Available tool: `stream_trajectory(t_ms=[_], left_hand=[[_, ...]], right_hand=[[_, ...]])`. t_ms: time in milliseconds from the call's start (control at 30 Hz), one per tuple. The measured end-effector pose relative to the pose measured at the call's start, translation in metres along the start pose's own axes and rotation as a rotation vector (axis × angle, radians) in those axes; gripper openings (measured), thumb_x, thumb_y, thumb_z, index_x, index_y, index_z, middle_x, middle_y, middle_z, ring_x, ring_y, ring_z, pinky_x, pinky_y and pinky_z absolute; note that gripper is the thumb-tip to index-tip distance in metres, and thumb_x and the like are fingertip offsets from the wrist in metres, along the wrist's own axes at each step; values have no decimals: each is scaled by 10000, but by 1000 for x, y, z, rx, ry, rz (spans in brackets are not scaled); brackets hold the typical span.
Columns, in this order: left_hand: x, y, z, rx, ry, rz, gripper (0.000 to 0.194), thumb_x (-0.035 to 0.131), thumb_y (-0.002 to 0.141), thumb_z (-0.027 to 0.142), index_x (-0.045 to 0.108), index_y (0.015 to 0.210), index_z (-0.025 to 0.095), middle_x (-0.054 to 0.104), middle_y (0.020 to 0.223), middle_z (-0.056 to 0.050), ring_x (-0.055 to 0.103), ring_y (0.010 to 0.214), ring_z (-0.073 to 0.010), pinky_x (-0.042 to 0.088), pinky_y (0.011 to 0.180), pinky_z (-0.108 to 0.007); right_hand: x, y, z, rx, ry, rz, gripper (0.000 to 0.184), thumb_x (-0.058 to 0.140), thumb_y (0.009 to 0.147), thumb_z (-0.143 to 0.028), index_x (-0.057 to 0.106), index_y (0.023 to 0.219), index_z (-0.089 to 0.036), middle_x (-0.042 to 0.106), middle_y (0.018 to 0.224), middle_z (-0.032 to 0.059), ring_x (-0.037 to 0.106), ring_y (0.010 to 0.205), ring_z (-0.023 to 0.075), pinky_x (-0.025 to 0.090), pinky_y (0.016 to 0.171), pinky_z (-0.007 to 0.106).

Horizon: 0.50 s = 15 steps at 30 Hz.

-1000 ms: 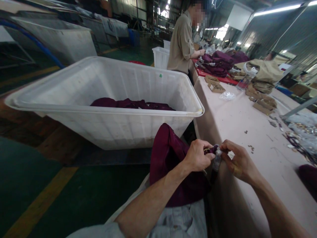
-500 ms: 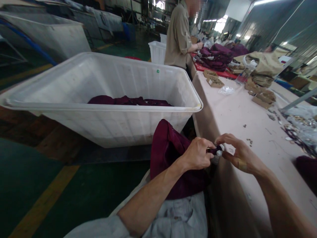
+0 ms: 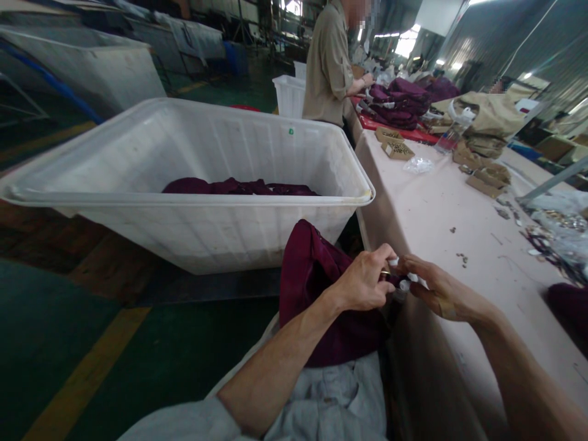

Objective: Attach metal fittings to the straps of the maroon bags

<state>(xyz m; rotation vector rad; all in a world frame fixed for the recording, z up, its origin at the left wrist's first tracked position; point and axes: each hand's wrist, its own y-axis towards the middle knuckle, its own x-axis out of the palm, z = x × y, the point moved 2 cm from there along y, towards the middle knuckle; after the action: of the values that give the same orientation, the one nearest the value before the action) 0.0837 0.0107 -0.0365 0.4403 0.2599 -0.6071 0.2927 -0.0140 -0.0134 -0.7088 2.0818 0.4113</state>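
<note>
A maroon fabric article, bag-like in shape, lies bunched over my lap. My left hand pinches a narrow dark end of it just off the table's edge, index finger raised and thumb below. A gold-coloured band shows by those fingers. Facing it, my right hand has thumb and fingers brought together at the same end, with a tan strip around the thumb's base. White bits cover or sit at the fingertips of both hands. What exactly lies between the right fingertips is too small to tell.
A large white plastic bin holding maroon pieces stands ahead. Along the right runs a covered table with small boxes of metal parts, loose bits and a maroon piece. Farther off, a person stands at a maroon pile.
My left index finger has lifted away from the fabric end. My right fingers have lowered and closed in towards it. The maroon article stays on my lap.
</note>
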Motion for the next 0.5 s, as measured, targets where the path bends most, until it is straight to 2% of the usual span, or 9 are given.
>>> stream_trajectory(t_ms=[167,267,400,500], left_hand=[[-3,2,-10,-45,-56,16,378,722,697,93,509,991,199,661,790,18,593,661,-139,405,630,-254],[-6,4,-19,-58,-145,9,354,739,706,125,509,966,194,639,794,15,586,677,-138,416,633,-254],[-13,4,-25,-63,-238,-20,354,761,704,148,516,958,185,620,810,15,580,688,-130,431,643,-250],[-16,2,-23,-47,-210,-53,337,750,707,141,532,961,183,631,829,12,584,707,-132,431,654,-249]], right_hand=[[14,3,-3,2,48,77,136,518,961,-241,599,1068,-217,631,1004,93,609,948,252,537,884,418],[22,5,-4,75,149,124,181,535,981,-364,611,1048,-215,635,906,68,597,860,238,534,803,377],[26,7,1,175,376,90,315,526,997,-513,603,999,-208,606,855,39,547,792,207,467,708,323],[27,10,6,202,549,44,349,586,968,-543,611,946,-195,556,824,20,491,764,180,401,688,302]])
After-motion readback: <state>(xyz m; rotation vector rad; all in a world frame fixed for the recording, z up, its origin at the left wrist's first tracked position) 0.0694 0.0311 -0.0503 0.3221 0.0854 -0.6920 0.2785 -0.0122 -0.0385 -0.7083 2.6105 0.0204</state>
